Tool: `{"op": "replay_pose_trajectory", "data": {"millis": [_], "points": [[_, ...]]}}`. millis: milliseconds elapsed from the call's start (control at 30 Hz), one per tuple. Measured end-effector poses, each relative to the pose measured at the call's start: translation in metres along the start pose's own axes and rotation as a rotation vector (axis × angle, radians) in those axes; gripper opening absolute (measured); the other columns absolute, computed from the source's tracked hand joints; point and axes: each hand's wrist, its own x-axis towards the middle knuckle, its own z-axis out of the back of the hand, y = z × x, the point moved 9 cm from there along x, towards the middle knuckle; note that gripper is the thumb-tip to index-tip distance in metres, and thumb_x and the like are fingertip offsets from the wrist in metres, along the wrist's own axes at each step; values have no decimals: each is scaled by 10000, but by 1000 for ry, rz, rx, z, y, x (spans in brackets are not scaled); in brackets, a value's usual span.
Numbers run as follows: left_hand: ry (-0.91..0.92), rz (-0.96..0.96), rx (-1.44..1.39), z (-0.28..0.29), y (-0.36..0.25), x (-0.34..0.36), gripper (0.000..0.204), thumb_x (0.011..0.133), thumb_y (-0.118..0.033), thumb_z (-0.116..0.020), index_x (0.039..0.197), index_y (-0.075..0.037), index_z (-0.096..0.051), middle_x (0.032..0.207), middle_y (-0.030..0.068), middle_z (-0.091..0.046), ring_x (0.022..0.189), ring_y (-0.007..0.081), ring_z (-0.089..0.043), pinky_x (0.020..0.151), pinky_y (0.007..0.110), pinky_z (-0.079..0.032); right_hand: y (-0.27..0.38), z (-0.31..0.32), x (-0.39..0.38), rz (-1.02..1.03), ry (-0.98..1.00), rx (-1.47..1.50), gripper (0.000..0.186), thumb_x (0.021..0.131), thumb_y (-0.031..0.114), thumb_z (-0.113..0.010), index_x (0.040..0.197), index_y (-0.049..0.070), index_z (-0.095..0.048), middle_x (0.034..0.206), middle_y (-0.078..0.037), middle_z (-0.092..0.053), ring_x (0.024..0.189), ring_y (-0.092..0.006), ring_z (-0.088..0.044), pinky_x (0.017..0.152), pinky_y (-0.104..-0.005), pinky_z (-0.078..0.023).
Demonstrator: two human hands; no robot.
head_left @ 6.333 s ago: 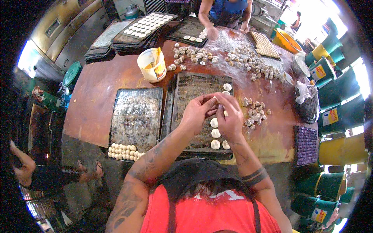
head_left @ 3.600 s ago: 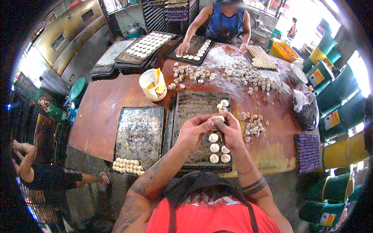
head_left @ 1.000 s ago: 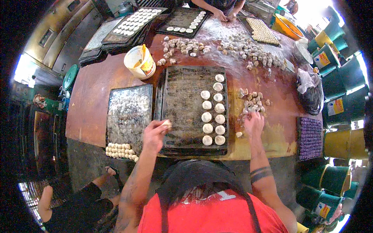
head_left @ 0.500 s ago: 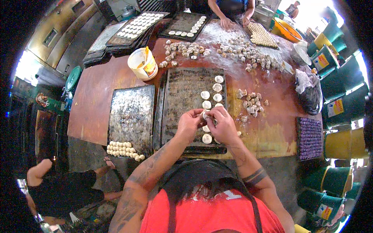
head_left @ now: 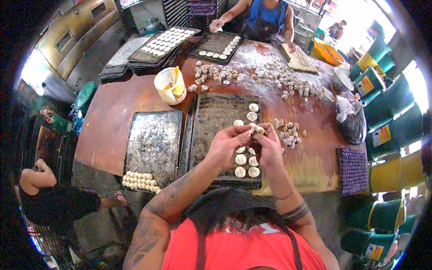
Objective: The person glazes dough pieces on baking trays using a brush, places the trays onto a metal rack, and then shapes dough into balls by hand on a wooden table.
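Observation:
My left hand and my right hand meet above a dark baking tray. Fingertips of both pinch a small piece of pale dough, with something brownish showing in it. Beneath them, flattened white dough rounds lie in two columns along the tray's right side; my hands cover some of them. Just right of the tray sits a small heap of brownish, floured lumps.
Left of me lies another tray with pale dough balls. Beyond stands a white bucket. Lumps spread over the floured far table, where a co-worker stands. A purple-filled tray and black bag are right.
My hands have lifted slightly and right with the dough, uncovering rounds below. My view has tilted up. The co-worker's one hand has moved from the floured table to over a far tray.

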Motion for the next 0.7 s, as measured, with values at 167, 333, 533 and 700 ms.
{"op": "replay_pose_trajectory", "data": {"millis": [167, 333, 533, 700], "points": [[-157, -467, 624, 6, -43, -14, 292, 932, -32, -729, 1203, 18, -632, 1122, 93, -700, 976, 175, -688, 869, 302, -576, 50, -57, -13, 363, -83, -596, 252, 858, -15, -716, 1092, 47, -643, 1096, -65, -619, 1006, -183, -603, 858, -331, -520], [-148, -68, -45, 7, -31, 5, 325, 922, -27, -734, 1208, 23, -589, 1098, 99, -681, 993, 185, -694, 868, 305, -586, 58, -71, -7, 697, -4, -1173, 234, 855, 14, -714, 1077, 82, -745, 1256, -143, -661, 1156, -300, -645, 896, -385, -557], [-183, -4, 237, 39, -19, 21, 407, 868, -52, -783, 1222, 43, -605, 1104, 112, -701, 947, 198, -701, 829, 324, -576, 51, -66, 18, 557, 164, -1223, 346, 793, 80, -826, 1109, 81, -686, 1315, -135, -675, 1272, -340, -606, 1075, -453, -484], [59, 256, -143, 25, 39, 33, 365, 899, -171, -751, 1208, -11, -640, 1127, 86, -702, 1010, 223, -695, 906, 380, -568, 37, -67, 29, 681, 456, -1134, 323, 728, 60, -834, 962, 69, -612, 1112, -91, -685, 1096, -325, -624, 953, -453, -509]]}}
